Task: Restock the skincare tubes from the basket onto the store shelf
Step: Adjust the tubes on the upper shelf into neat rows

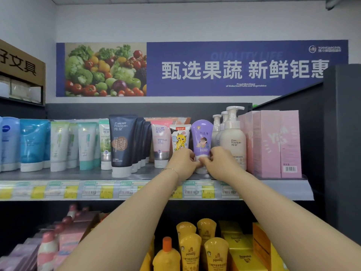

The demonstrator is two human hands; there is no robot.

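A purple skincare tube (pixel 201 137) stands cap-down on the upper shelf (pixel 82 174), between a white cartoon tube (pixel 180 138) and cream pump bottles (pixel 232 141). My left hand (pixel 182 163) and my right hand (pixel 216 161) both grip the purple tube's lower end and white cap from either side. Fingers hide most of the cap. The basket is out of view.
Left along the shelf stand a pink tube (pixel 161 145), dark navy tubes (pixel 122 145), and green and blue tubes (pixel 58 145). Pink boxes (pixel 273 143) fill the right end. Yellow bottles (pixel 195 247) sit on the lower shelf. Price labels (pixel 105 189) line the shelf edge.
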